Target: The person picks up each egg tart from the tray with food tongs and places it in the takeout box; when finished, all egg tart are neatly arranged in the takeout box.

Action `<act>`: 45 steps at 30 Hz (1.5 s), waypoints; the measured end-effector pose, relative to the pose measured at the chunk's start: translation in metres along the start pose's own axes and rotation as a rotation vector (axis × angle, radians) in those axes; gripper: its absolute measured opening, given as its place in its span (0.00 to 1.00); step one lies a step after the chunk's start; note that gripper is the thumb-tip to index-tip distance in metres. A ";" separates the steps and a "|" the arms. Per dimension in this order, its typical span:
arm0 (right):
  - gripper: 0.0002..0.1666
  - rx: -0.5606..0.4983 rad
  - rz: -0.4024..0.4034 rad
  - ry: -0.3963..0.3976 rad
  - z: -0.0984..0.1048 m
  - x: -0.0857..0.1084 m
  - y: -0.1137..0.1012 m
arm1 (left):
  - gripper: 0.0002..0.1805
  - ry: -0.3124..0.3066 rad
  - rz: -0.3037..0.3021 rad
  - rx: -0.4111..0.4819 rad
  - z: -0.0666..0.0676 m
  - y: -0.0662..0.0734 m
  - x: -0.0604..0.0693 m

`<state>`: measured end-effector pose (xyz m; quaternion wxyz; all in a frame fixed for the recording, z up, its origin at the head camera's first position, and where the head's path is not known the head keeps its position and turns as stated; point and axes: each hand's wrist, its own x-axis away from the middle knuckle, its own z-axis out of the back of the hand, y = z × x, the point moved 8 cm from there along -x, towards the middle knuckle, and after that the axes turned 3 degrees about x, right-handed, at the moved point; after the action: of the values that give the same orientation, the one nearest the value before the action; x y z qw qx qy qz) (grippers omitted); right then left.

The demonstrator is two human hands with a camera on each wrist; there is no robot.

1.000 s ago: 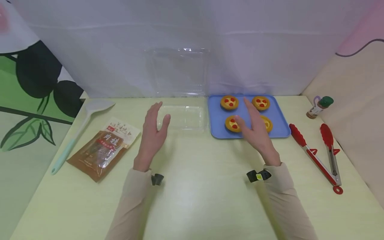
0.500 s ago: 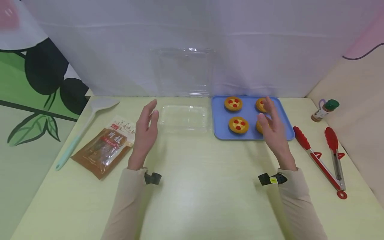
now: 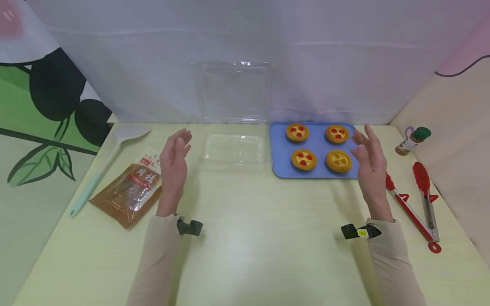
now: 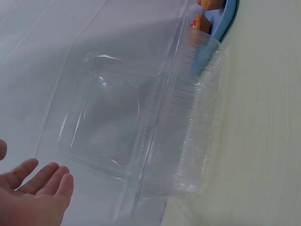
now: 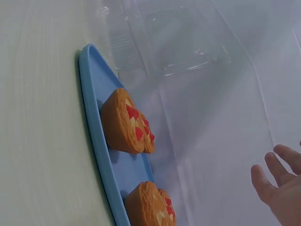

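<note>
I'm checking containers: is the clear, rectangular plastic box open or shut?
Open: its transparent plastic lid stands raised behind the shallow transparent base.

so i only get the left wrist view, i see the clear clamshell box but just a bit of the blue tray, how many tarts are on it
Observer: The head view shows four tarts on the blue tray, in two rows of two.
Operator: ok and do they all have the red topping
Observer: No, the near right tart shows only a lattice, with no red pieces.
Operator: right, is anything being held that i can't see
Observer: No, the right hand, out of your view, holds nothing.
</note>
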<state>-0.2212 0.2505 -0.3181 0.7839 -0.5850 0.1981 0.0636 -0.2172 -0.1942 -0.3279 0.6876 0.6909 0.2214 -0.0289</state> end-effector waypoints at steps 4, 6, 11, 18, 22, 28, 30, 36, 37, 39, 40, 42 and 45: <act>0.28 -0.067 -0.007 0.028 0.009 0.001 0.006 | 0.22 0.054 0.032 0.043 0.007 -0.002 0.001; 0.28 -0.068 -0.008 0.045 0.014 0.002 0.007 | 0.21 0.075 0.040 0.064 0.009 -0.003 0.001; 0.28 -0.070 -0.023 0.095 0.028 0.004 0.011 | 0.21 0.104 0.063 0.077 0.013 -0.007 0.000; 0.28 -0.059 -0.083 0.134 0.047 0.010 0.021 | 0.18 0.170 0.126 0.032 0.022 -0.017 -0.001; 0.28 0.006 -0.102 0.163 0.060 0.013 0.027 | 0.19 0.189 0.194 -0.101 0.028 -0.024 0.000; 0.27 -0.040 -0.130 0.217 0.078 0.020 0.035 | 0.20 0.154 0.278 -0.274 0.033 -0.039 0.000; 0.27 -0.041 -0.144 0.231 0.083 0.022 0.037 | 0.20 0.131 0.307 -0.308 0.034 -0.044 0.001; 0.28 0.042 -0.233 0.248 0.098 0.026 0.047 | 0.21 0.078 0.349 -0.365 0.034 -0.059 -0.001; 0.28 0.049 -0.254 0.252 0.100 0.027 0.049 | 0.21 0.070 0.353 -0.369 0.034 -0.061 -0.001; 0.28 0.055 -0.288 0.270 0.105 0.029 0.053 | 0.22 0.053 0.357 -0.374 0.033 -0.064 -0.002; 0.28 0.056 -0.300 0.281 0.108 0.030 0.054 | 0.22 0.045 0.358 -0.377 0.032 -0.066 -0.002; 0.28 0.050 -0.314 0.302 0.113 0.032 0.057 | 0.22 0.031 0.363 -0.384 0.031 -0.069 -0.002; 0.28 0.117 -0.343 0.314 0.121 0.035 0.060 | 0.22 0.021 0.355 -0.394 0.030 -0.070 -0.003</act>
<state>-0.1807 0.3782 -0.3564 0.7752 -0.5666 0.2189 -0.1738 -0.2363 -0.2269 -0.3946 0.8007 0.5722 0.1050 0.1430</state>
